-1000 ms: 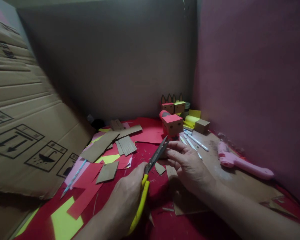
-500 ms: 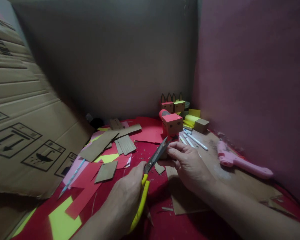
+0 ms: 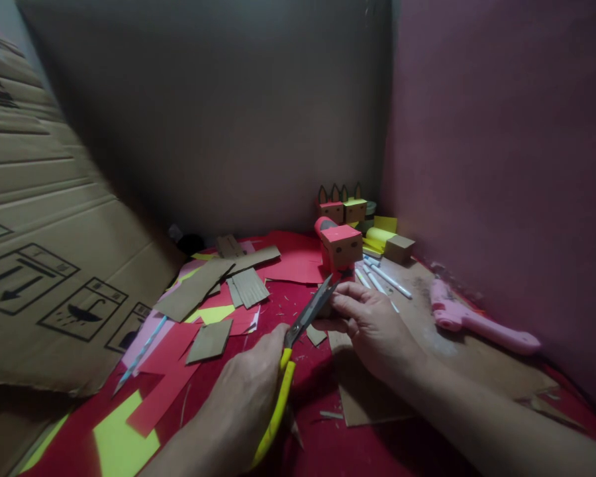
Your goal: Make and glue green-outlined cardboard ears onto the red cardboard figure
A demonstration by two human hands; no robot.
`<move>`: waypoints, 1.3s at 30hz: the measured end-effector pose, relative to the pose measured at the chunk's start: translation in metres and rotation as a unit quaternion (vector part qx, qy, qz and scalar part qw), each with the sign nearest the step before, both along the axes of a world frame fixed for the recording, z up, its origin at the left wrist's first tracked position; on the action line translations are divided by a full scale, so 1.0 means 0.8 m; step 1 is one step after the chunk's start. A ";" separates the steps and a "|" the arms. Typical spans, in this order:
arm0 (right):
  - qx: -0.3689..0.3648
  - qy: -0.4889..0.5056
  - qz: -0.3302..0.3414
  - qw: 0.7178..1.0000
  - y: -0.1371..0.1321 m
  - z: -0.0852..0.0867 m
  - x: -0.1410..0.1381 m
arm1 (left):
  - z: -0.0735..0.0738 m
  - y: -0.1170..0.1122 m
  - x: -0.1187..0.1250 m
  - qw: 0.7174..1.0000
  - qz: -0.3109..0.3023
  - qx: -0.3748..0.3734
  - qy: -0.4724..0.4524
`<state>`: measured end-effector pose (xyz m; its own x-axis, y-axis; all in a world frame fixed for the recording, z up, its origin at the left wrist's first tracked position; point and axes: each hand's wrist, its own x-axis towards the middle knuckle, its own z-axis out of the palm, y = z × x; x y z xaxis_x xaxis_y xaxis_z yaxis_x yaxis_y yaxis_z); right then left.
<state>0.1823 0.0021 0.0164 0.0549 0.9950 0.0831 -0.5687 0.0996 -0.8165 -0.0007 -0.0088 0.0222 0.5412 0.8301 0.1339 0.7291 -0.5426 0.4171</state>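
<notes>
My left hand (image 3: 251, 384) is closed around the yellow handles of a pair of scissors (image 3: 305, 321), whose blades point up and away, slightly apart. My right hand (image 3: 372, 324) pinches a small piece of cardboard (image 3: 326, 309) beside the blades; the fingers hide most of it. Whether the blades touch the piece, I cannot tell. Just beyond the blade tips stands a red figure with a box-shaped cardboard head (image 3: 344, 248) and drawn eyes. A cardboard offcut (image 3: 316, 335) lies on the red surface under my hands.
A pink glue gun (image 3: 481, 324) and several pens (image 3: 385, 278) lie on a cardboard sheet (image 3: 477, 371) at right. Cardboard scraps (image 3: 196, 291) and red and yellow paper (image 3: 126, 434) cover the left. A large carton (image 3: 54, 265) leans there. Two eared box heads (image 3: 342, 211) stand behind.
The whole view has shifted very slightly. Both hands keep nearly the same pose, with the scissors still beside the cardboard piece.
</notes>
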 end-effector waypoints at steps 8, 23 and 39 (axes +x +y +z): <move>-0.004 0.003 0.001 1.000 0.000 -0.003 0.000 | 0.000 -0.001 0.002 1.000 0.018 -0.019 0.007; -0.013 0.012 0.006 1.000 -0.001 -0.002 0.000 | -0.002 0.002 -0.004 1.000 -0.005 -0.029 -0.003; -0.022 0.002 0.018 1.000 0.000 -0.004 0.000 | -0.004 0.007 -0.011 0.993 0.006 0.019 0.119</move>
